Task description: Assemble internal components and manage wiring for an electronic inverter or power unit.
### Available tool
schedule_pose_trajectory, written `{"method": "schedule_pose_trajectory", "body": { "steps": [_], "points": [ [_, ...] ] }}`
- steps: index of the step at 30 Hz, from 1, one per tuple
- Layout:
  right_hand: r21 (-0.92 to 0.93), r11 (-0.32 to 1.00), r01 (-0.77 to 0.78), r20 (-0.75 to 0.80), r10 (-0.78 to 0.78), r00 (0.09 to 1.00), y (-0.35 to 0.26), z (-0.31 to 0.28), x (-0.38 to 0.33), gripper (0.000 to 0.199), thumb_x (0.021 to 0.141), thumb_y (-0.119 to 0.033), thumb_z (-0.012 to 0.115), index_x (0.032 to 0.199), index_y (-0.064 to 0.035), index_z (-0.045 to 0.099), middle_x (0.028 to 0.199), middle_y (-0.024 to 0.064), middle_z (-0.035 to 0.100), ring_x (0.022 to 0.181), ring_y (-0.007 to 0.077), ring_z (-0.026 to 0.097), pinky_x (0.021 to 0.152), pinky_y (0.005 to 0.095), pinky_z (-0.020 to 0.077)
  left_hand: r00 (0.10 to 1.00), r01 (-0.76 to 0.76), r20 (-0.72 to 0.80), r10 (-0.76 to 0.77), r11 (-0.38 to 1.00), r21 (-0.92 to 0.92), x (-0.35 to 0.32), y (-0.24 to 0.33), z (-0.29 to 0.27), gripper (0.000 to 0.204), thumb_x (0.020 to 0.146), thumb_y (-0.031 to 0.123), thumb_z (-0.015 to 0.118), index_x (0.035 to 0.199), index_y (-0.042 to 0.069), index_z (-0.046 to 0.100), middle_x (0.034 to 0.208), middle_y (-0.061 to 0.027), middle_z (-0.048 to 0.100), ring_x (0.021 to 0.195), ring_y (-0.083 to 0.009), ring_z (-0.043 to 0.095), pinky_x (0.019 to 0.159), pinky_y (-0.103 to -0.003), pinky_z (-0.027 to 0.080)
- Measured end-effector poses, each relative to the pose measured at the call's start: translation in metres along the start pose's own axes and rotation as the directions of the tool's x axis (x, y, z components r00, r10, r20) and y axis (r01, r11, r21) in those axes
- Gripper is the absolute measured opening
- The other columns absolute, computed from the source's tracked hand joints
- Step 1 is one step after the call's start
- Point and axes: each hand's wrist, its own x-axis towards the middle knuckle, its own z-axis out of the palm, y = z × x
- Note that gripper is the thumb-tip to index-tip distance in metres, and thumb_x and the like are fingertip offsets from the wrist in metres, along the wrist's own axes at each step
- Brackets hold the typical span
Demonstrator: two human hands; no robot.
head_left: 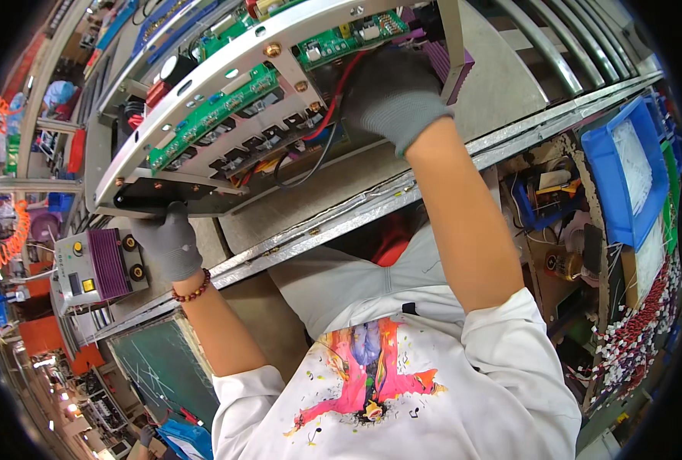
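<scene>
An open metal chassis (260, 54) holding green circuit boards (217, 115) lies tilted across the bench in front of me. My left hand (168, 241), in a grey glove, grips its near left corner, thumb on the black end panel (157, 193). My right hand (395, 92), also gloved, reaches into the right end of the chassis. Its fingers are hidden there, so I cannot see what they touch. Beside that hand run a red wire (339, 96) and a black wire (322, 162). A purple finned block (457, 69) shows just beyond it.
A small device with purple sides (111, 261) and black knobs stands left of the chassis. Metal rollers (548, 61) lie at the far right. A metal rail (341, 215) edges the bench. Right of me are a blue bin (621, 184) and a bundle of red wires with white connectors (636, 337).
</scene>
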Motion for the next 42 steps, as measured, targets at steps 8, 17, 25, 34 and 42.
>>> {"method": "schedule_pose_trajectory", "body": {
  "steps": [8,17,25,34,42],
  "points": [
    [0.106,0.970,0.217,0.111,-0.228,0.967,0.019,0.014,0.008,0.039,0.091,-0.039,0.044,0.114,-0.0161,0.065,0.110,0.0133,0.067,0.103,0.0311,0.064,0.089,0.0491,0.0467,0.998,-0.037,-0.048,0.036,0.999,-0.015,-0.002,-0.005,0.004,0.047,0.068,-0.015,0.054,0.114,-0.006,0.056,0.105,-0.0133,0.064,0.090,-0.0194,0.065,0.081,-0.031,0.054],
    [0.180,0.946,0.269,0.211,-0.305,0.929,0.024,0.003,0.009,0.033,0.089,-0.031,0.047,0.107,-0.0124,0.067,0.106,0.0159,0.067,0.097,0.0320,0.065,0.088,0.0491,0.0471,0.998,-0.001,-0.065,0.001,1.000,-0.008,0.001,-0.007,0.010,0.047,0.068,-0.015,0.052,0.114,-0.008,0.055,0.104,-0.0144,0.064,0.090,-0.0199,0.065,0.079,-0.032,0.055],
    [0.133,0.885,0.446,-0.034,-0.446,0.895,0.029,-0.001,-0.006,0.023,0.083,-0.025,0.054,0.094,-0.0105,0.069,0.084,0.0163,0.066,0.084,0.0325,0.063,0.078,0.0424,0.0498,0.995,-0.037,-0.100,0.031,0.998,-0.060,-0.001,-0.006,0.013,0.042,0.068,-0.016,0.049,0.108,-0.007,0.055,0.103,-0.0133,0.060,0.088,-0.0192,0.061,0.083,-0.034,0.054],
    [0.108,0.837,0.536,-0.257,-0.497,0.829,0.044,-0.004,-0.075,0.020,0.074,-0.012,0.063,0.094,-0.0079,0.066,0.115,0.0130,0.057,0.119,0.0319,0.047,0.097,0.0452,0.0411,0.992,-0.038,-0.121,0.031,0.998,-0.056,-0.002,-0.002,0.013,0.041,0.067,-0.015,0.049,0.107,-0.010,0.056,0.095,-0.0145,0.065,0.079,-0.0185,0.065,0.075,-0.033,0.055],
    [0.398,0.667,0.630,-0.635,-0.295,0.714,0.064,0.015,-0.074,0.021,0.071,-0.005,0.066,0.089,-0.0098,0.058,0.104,0.0117,0.064,0.085,0.0314,0.059,0.077,0.0397,0.0459,0.966,-0.169,-0.179,0.185,0.980,0.102,-0.015,0.010,0.011,0.044,0.070,-0.009,0.058,0.113,-0.008,0.054,0.100,-0.0157,0.064,0.096,-0.0194,0.060,0.090,-0.037,0.047]
  ]
}}
